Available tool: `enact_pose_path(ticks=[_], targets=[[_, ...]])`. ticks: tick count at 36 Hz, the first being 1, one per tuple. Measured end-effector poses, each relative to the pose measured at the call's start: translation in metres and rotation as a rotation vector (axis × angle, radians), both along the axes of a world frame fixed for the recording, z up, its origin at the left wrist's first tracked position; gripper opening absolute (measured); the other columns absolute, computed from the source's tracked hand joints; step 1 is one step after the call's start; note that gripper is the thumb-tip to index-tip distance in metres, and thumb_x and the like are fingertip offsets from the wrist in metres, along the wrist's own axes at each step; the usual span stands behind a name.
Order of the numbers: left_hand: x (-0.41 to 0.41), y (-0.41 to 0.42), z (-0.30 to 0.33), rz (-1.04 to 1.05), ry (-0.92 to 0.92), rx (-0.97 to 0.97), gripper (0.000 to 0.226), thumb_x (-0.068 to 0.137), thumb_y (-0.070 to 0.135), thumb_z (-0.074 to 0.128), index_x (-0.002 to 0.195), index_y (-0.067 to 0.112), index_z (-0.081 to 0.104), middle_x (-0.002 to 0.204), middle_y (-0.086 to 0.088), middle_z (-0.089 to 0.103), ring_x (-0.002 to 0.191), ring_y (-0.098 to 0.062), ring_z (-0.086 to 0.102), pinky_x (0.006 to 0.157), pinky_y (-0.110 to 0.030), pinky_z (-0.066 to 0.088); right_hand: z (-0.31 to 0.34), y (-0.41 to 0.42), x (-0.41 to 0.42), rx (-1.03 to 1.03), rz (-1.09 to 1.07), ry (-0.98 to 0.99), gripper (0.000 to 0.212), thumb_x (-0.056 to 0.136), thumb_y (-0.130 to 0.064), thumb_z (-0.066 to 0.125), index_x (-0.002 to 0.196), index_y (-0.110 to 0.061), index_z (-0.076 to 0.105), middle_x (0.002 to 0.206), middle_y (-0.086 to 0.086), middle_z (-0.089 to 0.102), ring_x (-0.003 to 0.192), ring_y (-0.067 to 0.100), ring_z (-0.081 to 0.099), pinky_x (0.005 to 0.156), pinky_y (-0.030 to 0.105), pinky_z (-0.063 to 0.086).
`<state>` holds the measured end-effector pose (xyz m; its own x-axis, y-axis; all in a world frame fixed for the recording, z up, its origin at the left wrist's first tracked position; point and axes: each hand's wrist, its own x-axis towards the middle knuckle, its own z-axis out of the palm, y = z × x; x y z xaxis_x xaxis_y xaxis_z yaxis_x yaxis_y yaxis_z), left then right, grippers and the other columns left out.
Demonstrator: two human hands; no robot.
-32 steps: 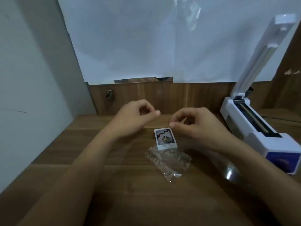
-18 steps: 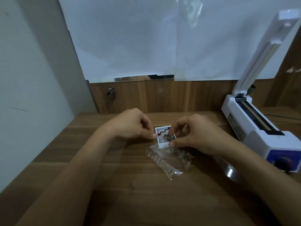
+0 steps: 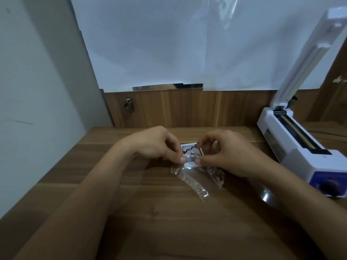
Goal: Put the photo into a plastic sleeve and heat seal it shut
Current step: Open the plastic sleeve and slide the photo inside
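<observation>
A small white-bordered photo (image 3: 191, 153) lies on the wooden table (image 3: 169, 222), its near edge at the mouth of a clear crinkled plastic sleeve (image 3: 195, 181). My left hand (image 3: 159, 145) pinches the sleeve's open edge at the photo's lower left. My right hand (image 3: 225, 152) pinches the photo, forefinger at its top right corner and thumb at its lower right, where the sleeve's mouth lies. The rest of the sleeve trails toward me, flat on the table.
A white heat sealer (image 3: 293, 145) with a blue front and a knob stands at the right, its lid arm (image 3: 308, 59) raised. White paper (image 3: 187, 44) covers the wall behind. A grey wall (image 3: 37, 91) closes the left side.
Both hands have dropped from above the photo onto it and the sleeve's mouth. The photo's near edge now overlaps the sleeve opening.
</observation>
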<state>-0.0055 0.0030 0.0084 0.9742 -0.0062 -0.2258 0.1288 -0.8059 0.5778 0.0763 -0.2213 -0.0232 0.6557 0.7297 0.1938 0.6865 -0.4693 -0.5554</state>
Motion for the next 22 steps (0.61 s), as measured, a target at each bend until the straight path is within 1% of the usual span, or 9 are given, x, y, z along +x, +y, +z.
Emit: enact_pose_path(ticks=[4, 6, 8, 9, 11, 13, 16, 20, 22], targets=[[-0.0001, 0.0036, 0.0019, 0.072, -0.131, -0.082, 0.013, 0.079, 0.041, 0.085, 0.082, 0.029, 0.082, 0.083, 0.015, 0.08, 0.085, -0.006, 0.073, 0.082, -0.033, 0.054, 0.0003, -0.0001, 0.0015, 0.122, -0.081, 0.045, 0.035, 0.081, -0.058, 0.075, 0.11, -0.04, 0.066, 0.096, -0.018, 0.068, 0.085, 0.0, 0.064, 0.066, 0.022, 0.052], [-0.0004, 0.0039, 0.0017, 0.117, -0.207, -0.112, 0.009, 0.081, 0.035, 0.085, 0.082, 0.027, 0.082, 0.082, 0.013, 0.081, 0.085, -0.006, 0.075, 0.087, -0.036, 0.056, 0.0013, -0.0012, 0.0037, 0.141, -0.118, 0.084, 0.042, 0.082, -0.059, 0.074, 0.117, -0.037, 0.067, 0.097, -0.018, 0.069, 0.087, -0.001, 0.065, 0.067, 0.022, 0.053], [-0.0006, 0.0036, 0.0014, 0.154, -0.27, -0.138, 0.007, 0.084, 0.031, 0.084, 0.083, 0.025, 0.08, 0.08, 0.012, 0.082, 0.083, -0.005, 0.076, 0.086, -0.035, 0.055, 0.0023, -0.0025, 0.0052, 0.164, -0.144, 0.161, 0.047, 0.081, -0.058, 0.075, 0.121, -0.034, 0.067, 0.101, -0.018, 0.068, 0.09, -0.001, 0.065, 0.068, 0.02, 0.053], [-0.0007, 0.0036, 0.0011, 0.173, -0.3, -0.144, 0.007, 0.084, 0.031, 0.083, 0.084, 0.025, 0.08, 0.08, 0.011, 0.081, 0.082, -0.005, 0.076, 0.086, -0.035, 0.055, 0.0024, -0.003, 0.0054, 0.182, -0.152, 0.211, 0.049, 0.081, -0.057, 0.076, 0.122, -0.032, 0.067, 0.103, -0.017, 0.068, 0.091, 0.0, 0.066, 0.069, 0.022, 0.055], [-0.0002, 0.0039, 0.0008, 0.218, -0.357, -0.137, 0.006, 0.085, 0.033, 0.082, 0.085, 0.027, 0.079, 0.081, 0.012, 0.081, 0.086, -0.006, 0.075, 0.089, -0.037, 0.056, 0.0024, -0.0036, 0.0052, 0.242, -0.171, 0.326, 0.05, 0.079, -0.053, 0.08, 0.121, -0.029, 0.069, 0.105, -0.011, 0.073, 0.092, 0.007, 0.071, 0.077, 0.032, 0.062], [0.0008, 0.0048, 0.0001, 0.246, -0.408, -0.125, 0.004, 0.086, 0.033, 0.081, 0.085, 0.03, 0.079, 0.083, 0.013, 0.08, 0.089, -0.005, 0.074, 0.092, -0.038, 0.057, 0.0033, -0.0036, 0.0047, 0.316, -0.186, 0.442, 0.044, 0.078, -0.047, 0.084, 0.116, -0.027, 0.073, 0.103, -0.005, 0.078, 0.087, 0.013, 0.076, 0.081, 0.04, 0.065], [0.0017, 0.0064, -0.001, 0.277, -0.444, -0.125, 0.003, 0.088, 0.031, 0.08, 0.086, 0.033, 0.08, 0.09, 0.015, 0.079, 0.096, -0.003, 0.071, 0.091, -0.034, 0.054, 0.004, -0.0047, 0.0055, 0.379, -0.203, 0.555, 0.031, 0.08, -0.035, 0.085, 0.108, -0.024, 0.076, 0.094, 0.0, 0.081, 0.082, 0.016, 0.079, 0.077, 0.041, 0.066], [0.0032, 0.0088, -0.0026, 0.284, -0.46, -0.144, 0.006, 0.089, 0.031, 0.078, 0.084, 0.033, 0.081, 0.084, 0.015, 0.08, 0.094, -0.004, 0.071, 0.086, -0.028, 0.052, 0.0026, -0.0059, 0.007, 0.444, -0.237, 0.584, 0.015, 0.086, -0.024, 0.083, 0.099, -0.017, 0.079, 0.085, 0.01, 0.08, 0.084, 0.028, 0.078, 0.08, 0.046, 0.066], [0.0038, 0.0091, -0.0036, 0.292, -0.455, -0.158, 0.008, 0.09, 0.031, 0.078, 0.084, 0.033, 0.082, 0.081, 0.018, 0.08, 0.093, -0.005, 0.072, 0.087, -0.029, 0.052, 0.0018, -0.007, 0.0074, 0.455, -0.257, 0.574, 0.008, 0.088, -0.023, 0.081, 0.094, -0.017, 0.08, 0.081, 0.009, 0.08, 0.084, 0.027, 0.078, 0.08, 0.046, 0.066]])
